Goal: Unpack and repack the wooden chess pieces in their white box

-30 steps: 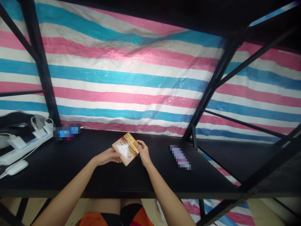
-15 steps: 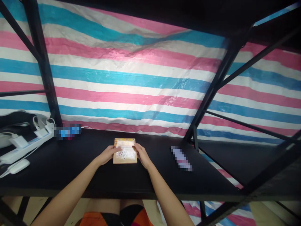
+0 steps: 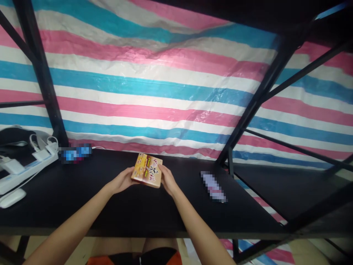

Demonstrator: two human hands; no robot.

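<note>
A small yellow-orange printed box (image 3: 148, 170) is held just above the black table (image 3: 110, 206), tilted with its printed face toward me. My left hand (image 3: 122, 180) grips its left edge with curled fingers. On the opposite edge my right hand (image 3: 167, 180) holds the box, fingers wrapped along its side. Both forearms reach in from the bottom of the view.
A white power strip (image 3: 24, 167) with plugs and a white oval device (image 3: 12, 198) lie at the table's left end. A blurred blue item (image 3: 74, 154) sits by the black frame post (image 3: 41, 73), another blurred item (image 3: 214, 187) lies right. A striped tarp (image 3: 165, 92) hangs behind.
The box was lying flat between my hands half a second ago; now it is turned over and tipped up, showing its orange printed front. Both hands stay on its sides.
</note>
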